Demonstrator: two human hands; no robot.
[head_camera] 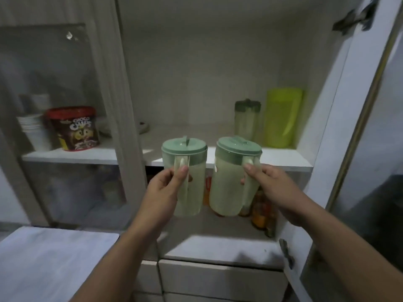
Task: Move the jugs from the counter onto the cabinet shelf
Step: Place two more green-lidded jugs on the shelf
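Two pale green translucent jugs with green lids hang in the air in front of the open cabinet. My left hand (pixel 168 184) grips the handle of the left jug (pixel 192 192). My right hand (pixel 270 184) grips the handle of the right jug (pixel 226 188), which tilts slightly to the left. Both jug lids sit level with the front edge of the white cabinet shelf (pixel 283 159), and their bodies hang below it. The jugs are close together, with a narrow gap between them.
On the shelf at the back right stand a lime green container (pixel 282 120) and a lidded jar (pixel 247 118). Behind the closed glass door at left are a Choco tub (pixel 75 128) and stacked white cups (pixel 32 129). Bottles (pixel 260 211) fill the lower shelf. The open door (pixel 357 127) hangs at right.
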